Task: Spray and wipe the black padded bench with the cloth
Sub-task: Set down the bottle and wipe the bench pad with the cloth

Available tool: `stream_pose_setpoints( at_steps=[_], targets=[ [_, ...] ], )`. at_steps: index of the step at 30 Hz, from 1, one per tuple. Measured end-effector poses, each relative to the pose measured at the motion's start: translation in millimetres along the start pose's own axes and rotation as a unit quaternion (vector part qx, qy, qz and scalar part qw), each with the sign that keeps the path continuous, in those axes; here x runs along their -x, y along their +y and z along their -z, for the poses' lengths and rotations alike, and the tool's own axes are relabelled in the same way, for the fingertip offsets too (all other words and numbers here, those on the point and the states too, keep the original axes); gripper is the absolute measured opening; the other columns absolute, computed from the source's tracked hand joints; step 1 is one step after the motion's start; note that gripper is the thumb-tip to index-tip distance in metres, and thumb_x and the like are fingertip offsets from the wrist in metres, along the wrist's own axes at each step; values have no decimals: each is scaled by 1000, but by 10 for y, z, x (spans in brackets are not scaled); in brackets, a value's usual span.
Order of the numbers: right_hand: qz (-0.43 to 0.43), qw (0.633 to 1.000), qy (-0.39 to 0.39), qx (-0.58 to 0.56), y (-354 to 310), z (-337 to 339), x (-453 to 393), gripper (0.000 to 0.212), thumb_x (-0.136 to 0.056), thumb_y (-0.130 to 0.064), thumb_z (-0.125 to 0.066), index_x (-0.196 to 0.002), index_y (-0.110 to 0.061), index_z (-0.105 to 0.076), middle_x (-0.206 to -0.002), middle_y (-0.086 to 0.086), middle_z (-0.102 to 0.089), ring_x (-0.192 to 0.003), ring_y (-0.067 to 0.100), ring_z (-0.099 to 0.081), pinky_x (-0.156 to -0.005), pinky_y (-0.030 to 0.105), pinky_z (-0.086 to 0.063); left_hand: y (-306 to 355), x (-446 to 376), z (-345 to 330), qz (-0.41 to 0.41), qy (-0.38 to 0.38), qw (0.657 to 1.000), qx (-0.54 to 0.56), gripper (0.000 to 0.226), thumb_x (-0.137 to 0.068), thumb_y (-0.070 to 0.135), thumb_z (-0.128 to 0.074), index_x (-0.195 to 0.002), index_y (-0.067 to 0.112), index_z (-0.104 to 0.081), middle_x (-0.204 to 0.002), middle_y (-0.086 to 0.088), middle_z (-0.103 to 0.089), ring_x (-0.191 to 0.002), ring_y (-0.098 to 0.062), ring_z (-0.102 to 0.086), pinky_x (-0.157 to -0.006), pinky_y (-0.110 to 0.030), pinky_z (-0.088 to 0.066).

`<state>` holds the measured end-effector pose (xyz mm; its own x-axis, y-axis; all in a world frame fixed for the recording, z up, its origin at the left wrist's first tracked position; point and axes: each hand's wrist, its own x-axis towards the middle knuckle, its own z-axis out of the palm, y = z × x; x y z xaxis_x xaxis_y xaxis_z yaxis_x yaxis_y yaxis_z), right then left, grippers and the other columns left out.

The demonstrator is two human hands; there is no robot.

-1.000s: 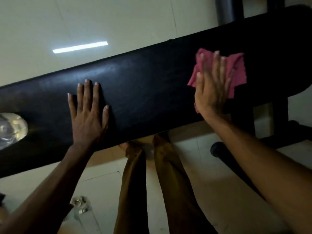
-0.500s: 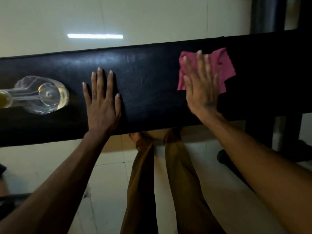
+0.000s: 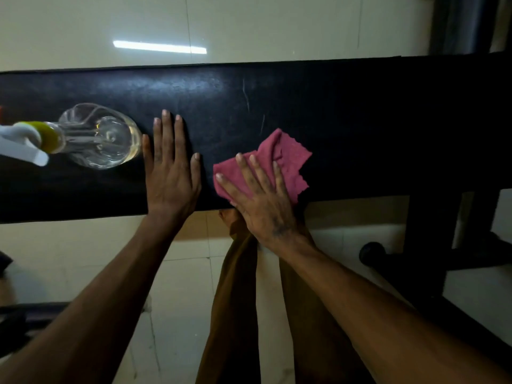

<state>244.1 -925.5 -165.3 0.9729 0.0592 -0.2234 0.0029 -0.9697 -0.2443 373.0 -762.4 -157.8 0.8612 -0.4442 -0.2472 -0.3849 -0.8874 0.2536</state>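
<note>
The black padded bench (image 3: pixel 360 120) runs across the view from left to right. My right hand (image 3: pixel 257 195) presses flat, fingers straight, on a pink cloth (image 3: pixel 288 159) near the bench's front edge. My left hand (image 3: pixel 170 170) rests flat on the pad just left of the cloth, fingers spread. A clear spray bottle (image 3: pixel 102 137) with a white and yellow head stands on the bench to the left of my left hand.
Pale floor tiles (image 3: pixel 249 29) lie beyond and below the bench. The bench's black frame and leg (image 3: pixel 426 231) stand at the right, with a dark upright post (image 3: pixel 460 23) behind. My legs in brown trousers (image 3: pixel 235 300) stand close to the bench's front edge.
My right hand has slid the pink cloth leftward and toward the front edge, close to my left hand. The view has shifted, bringing the whole spray bottle into sight.
</note>
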Motion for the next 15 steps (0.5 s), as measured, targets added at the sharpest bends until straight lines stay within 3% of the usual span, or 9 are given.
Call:
stream_pose_setpoints(
  at_steps=[3, 5, 7, 9, 10, 12, 13, 15],
  targets=[
    [-35, 999, 8, -16, 197, 26, 233, 59, -97, -29, -37, -154, -32, -24, -164, 9, -22, -153, 26, -7, -123, 55, 3, 86, -4, -6, 8, -7, 1000, 18, 66, -108, 37, -28, -162, 8, -3, -170, -17, 0, -158, -30, 2, -126, -58, -3],
    [-141, 989, 22, -36, 460, 86, 436, 62, -97, -22, -35, -156, -34, -22, -166, 3, -11, -154, 22, 1, -120, 55, 2, 165, -16, -10, -15, -18, 1000, 16, 66, -107, 38, -27, -162, 10, -3, -170, -15, 1, -158, -29, 3, -125, -61, 0],
    [-284, 958, 41, -22, 876, 133, 706, 61, -100, -21, -36, -158, -30, -20, -167, 5, -9, -155, 24, -3, -121, 50, 0, 276, -21, -22, -55, -30, 998, 8, 67, -107, 40, -28, -163, 12, -5, -170, -13, 1, -158, -28, 3, -124, -62, 0],
    [-431, 895, 116, -17, 1351, 167, 911, 54, -103, -24, -36, -156, -19, -28, -164, 15, -21, -152, 34, -18, -123, 52, -15, 425, -15, -56, -100, -40, 994, 7, 67, -106, 41, -30, -163, 14, -7, -170, -13, -1, -157, -27, 2, -124, -63, 0],
    [-510, 843, 165, -49, 1557, 182, 935, 53, -104, -31, -31, -154, -15, -33, -163, 18, -23, -151, 37, -20, -123, 51, -19, 513, -10, -79, -123, -44, 991, 10, 66, -106, 41, -31, -162, 14, -8, -170, -13, -3, -157, -27, 2, -124, -63, 0],
    [-615, 735, 244, -146, 1780, 203, 812, 61, -102, -42, -20, -154, -13, -36, -164, 22, -17, -152, 40, -14, -124, 46, -14, 696, 5, -133, -159, -51, 986, 16, 66, -107, 40, -32, -162, 13, -9, -170, -14, -4, -157, -26, 3, -125, -60, -1],
    [-635, 705, 265, -172, 1787, 205, 714, 61, -103, -41, -20, -155, -13, -34, -164, 23, -14, -152, 41, -11, -124, 44, -11, 790, 7, -159, -171, -55, 984, 16, 65, -107, 39, -33, -162, 13, -9, -170, -14, -4, -157, -25, 4, -126, -59, -1],
    [-624, 708, 281, -174, 1667, 189, 595, 53, -106, -33, -27, -156, -16, -32, -164, 24, -12, -152, 41, -8, -123, 42, -7, 978, -2, -213, -177, -62, 982, 11, 65, -107, 39, -33, -162, 14, -9, -170, -13, -4, -156, -24, 5, -125, -61, 0]
  ],
)
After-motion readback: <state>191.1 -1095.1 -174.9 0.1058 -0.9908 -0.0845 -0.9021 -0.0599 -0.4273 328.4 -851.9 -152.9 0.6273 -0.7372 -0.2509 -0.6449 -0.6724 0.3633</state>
